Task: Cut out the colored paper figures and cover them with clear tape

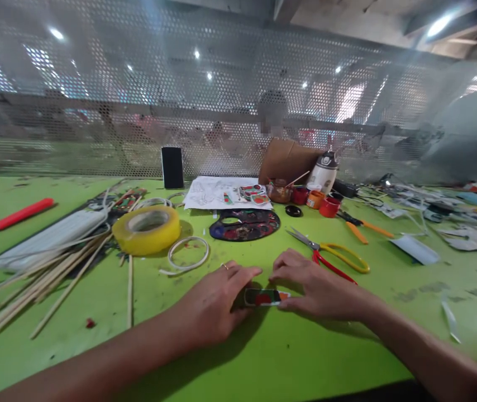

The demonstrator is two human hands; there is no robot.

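Piece: the small painted piece (263, 298), red, dark and orange with a pale edge, sits low over the desk (222, 368), between the two hands; I take it as the centre of the clock.
Left hand: at 9 o'clock, the left hand (215, 307) bends round the dark end; I cannot tell whether its fingers grip, since the hand hides them.
Right hand: at 3 o'clock, the right hand (311, 282) has thumb and forefinger curved apart by the orange end; the thumb seems to touch, but a pinch is unclear.
Step on the piece: judging by the pose, positioning or steadying it by both ends.
Next move on the piece: likely calls for light, even fingers, as it looks thin.
Scissors: at 2 o'clock, the scissors (314, 246) lie untouched, blades partly apart.
Palette: near 12 o'clock, the palette (255, 229) is smeared with paint.
Tape: at 10 o'clock, the tape (154, 243).
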